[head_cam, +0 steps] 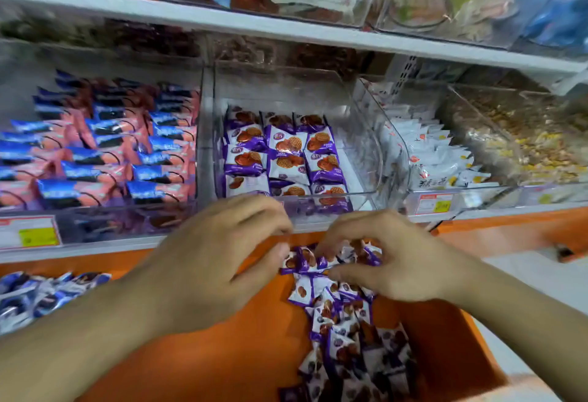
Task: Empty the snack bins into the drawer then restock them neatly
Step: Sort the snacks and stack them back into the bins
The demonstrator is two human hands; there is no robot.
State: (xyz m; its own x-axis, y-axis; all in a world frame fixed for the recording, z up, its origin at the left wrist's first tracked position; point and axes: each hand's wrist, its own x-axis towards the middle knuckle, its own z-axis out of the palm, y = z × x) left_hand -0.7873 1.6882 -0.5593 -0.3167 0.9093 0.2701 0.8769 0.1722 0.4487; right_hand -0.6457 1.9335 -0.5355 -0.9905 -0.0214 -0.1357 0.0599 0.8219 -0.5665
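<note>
A clear snack bin (366, 147) on the middle shelf holds tidy rows of purple-and-white waffle snack packets (284, 153). Below it the orange drawer (222, 354) is pulled out, with a loose heap of the same purple packets (346, 331) along its right side. Just under the bin's front edge, both hands meet over a small bunch of purple packets (318, 261). My left hand (222, 255) pinches the bunch from the left. My right hand (391, 255) grips it from the right with curled fingers.
Left of the waffle bin is a bin of blue-and-pink packets (101, 147); blue packets (38, 296) lie in the drawer's left part. To the right stand bins of white packets (436, 153) and yellow snacks (521, 147). The upper shelf (286, 29) overhangs.
</note>
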